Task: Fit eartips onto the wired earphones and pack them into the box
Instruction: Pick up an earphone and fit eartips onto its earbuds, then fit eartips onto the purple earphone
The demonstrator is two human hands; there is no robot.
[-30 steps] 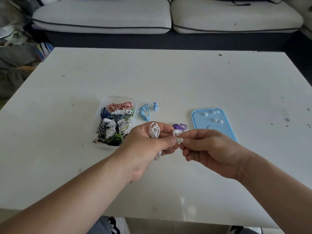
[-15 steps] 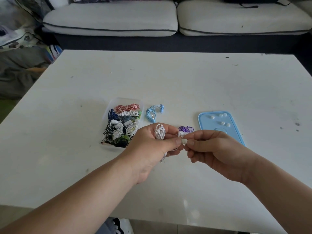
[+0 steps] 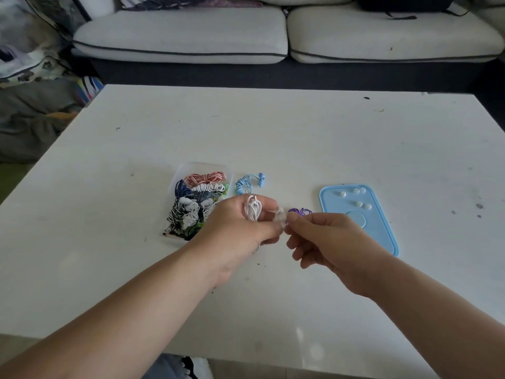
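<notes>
White tabletop (image 3: 114, 269), speckled with small dark marks, fills most of the view. Two bare forearms reach over its near edge and meet above the centre. Left hand (image 3: 237, 236): fingers curled closed around a coiled bundle of white wired earphones (image 3: 252, 211), with thumb and forefinger pinching toward the right; a metal plug tip stands up from the top of the coil. Right hand (image 3: 328, 239): thumb and forefinger pinched together just beside the left fingertips, the other fingers loosely curled. Between the two pinches sits a small pale blurred object (image 3: 280, 216), either an earbud or an eartip; which one cannot be told, nor which hand has hold of it.

Just beyond the right fingertips a purple earphone coil (image 3: 300, 211) lies on the table, partly hidden by the hand. Left of the hands stands a clear plastic box (image 3: 203, 166), open, packed with coiled earphones in red-striped, white, dark blue, black-and-white and green. Beside its far right corner rests a light blue earphone coil (image 3: 247, 183), on the table and outside the box. Right of the hands lies a light blue lid (image 3: 382, 228), flat, with several loose white eartips (image 3: 358, 204) scattered over its far half.

Beyond the table's far edge runs a sofa (image 3: 273, 36) with pale grey cushions on a dark base. Crumpled fabric (image 3: 32, 110) is piled on the floor at far left.
</notes>
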